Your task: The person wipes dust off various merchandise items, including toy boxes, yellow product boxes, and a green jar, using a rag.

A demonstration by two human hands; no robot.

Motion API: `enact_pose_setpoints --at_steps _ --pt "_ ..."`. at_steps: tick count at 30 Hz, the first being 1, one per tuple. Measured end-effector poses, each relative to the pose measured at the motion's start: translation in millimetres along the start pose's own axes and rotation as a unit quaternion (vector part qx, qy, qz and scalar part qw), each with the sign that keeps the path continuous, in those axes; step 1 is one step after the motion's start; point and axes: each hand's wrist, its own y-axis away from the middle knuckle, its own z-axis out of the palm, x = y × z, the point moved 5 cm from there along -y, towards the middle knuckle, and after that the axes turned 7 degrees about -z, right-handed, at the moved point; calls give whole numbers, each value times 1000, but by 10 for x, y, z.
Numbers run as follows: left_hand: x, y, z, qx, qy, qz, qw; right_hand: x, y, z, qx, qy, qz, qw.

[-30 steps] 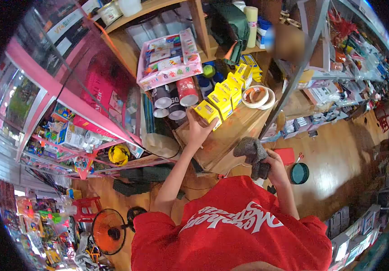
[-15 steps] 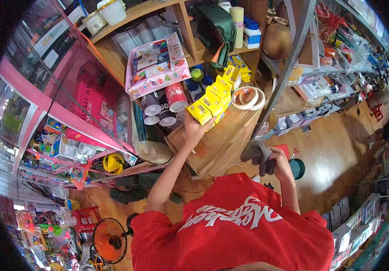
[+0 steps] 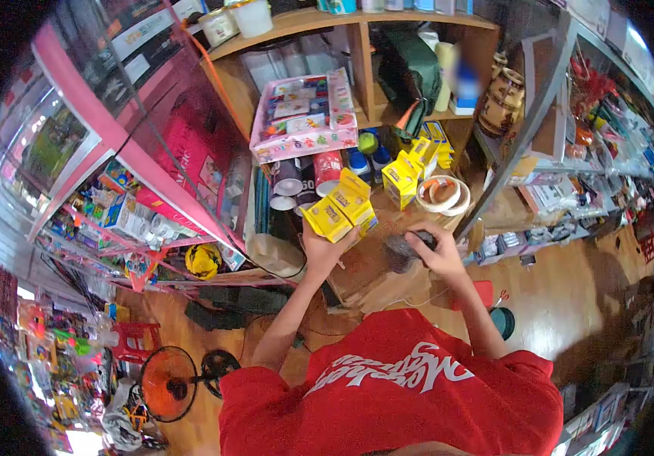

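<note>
My left hand (image 3: 324,247) is closed around a small group of yellow boxes (image 3: 340,208) with open flaps, lifted over the wooden counter (image 3: 357,283). More yellow boxes (image 3: 400,181) stand just behind, beside two tape rolls (image 3: 439,196). My right hand (image 3: 439,252) grips a dark grey cloth (image 3: 400,253), blurred by motion, over the counter's right part, in front of the tape rolls. Behind the boxes in my left hand are dark cups (image 3: 287,178) and a red one (image 3: 327,169).
A pink patterned box (image 3: 305,131) of small goods sits above the cups. Blue-capped bottles (image 3: 358,163) stand by the yellow boxes. Glass cases flank the counter: a pink-framed one (image 3: 87,114) left, a metal-framed one (image 3: 520,125) right. A fan (image 3: 169,384) stands lower left.
The yellow boxes in my left hand are now apart from those on the counter. My right hand has brought the grey cloth forward and left over the counter. The view has shifted.
</note>
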Motion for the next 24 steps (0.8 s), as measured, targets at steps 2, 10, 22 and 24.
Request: enact_pose_setpoints --at_steps 2,10,22,24 --pt "68 14 -90 -5 28 -24 999 112 -210 169 21 57 -122 991" --pt "300 301 -210 -37 41 -25 998 -572 -388 412 -125 64 -247 959" --pt "195 599 -307 19 77 -182 980 -1007 -796 154 -169 2 -229 959" --pt "191 722 -353 54 120 -196 972 -1246 -1047 12 -99 -38 -255 961"
